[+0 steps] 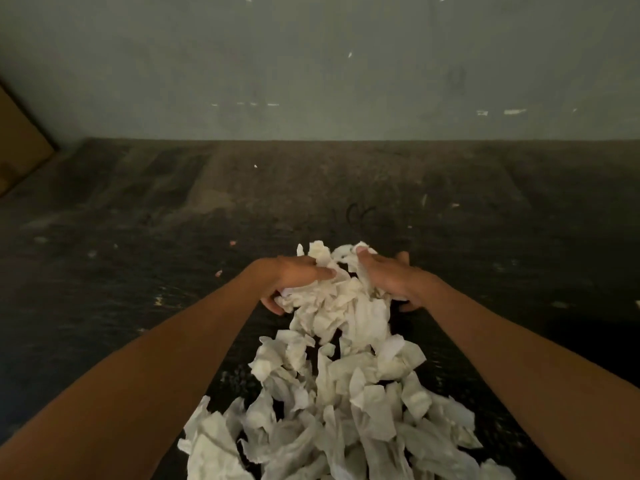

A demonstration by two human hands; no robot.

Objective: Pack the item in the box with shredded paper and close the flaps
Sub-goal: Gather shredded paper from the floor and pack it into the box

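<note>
A long heap of torn white shredded paper (332,393) lies on the dark surface, running from the bottom edge up to the middle of the view. My left hand (294,278) grips the far end of the heap from the left, fingers curled under a bunch of scraps. My right hand (391,275) grips the same bunch from the right, thumb on top. A raised clump of paper (332,268) sits between the two hands. At the far left edge, part of a brown cardboard box (20,143) leans by the wall. No item is visible.
The dark, worn surface (311,202) stretches back to a grey-green wall (311,64). A few tiny paper bits (218,273) are scattered on the surface to the left and right of the heap.
</note>
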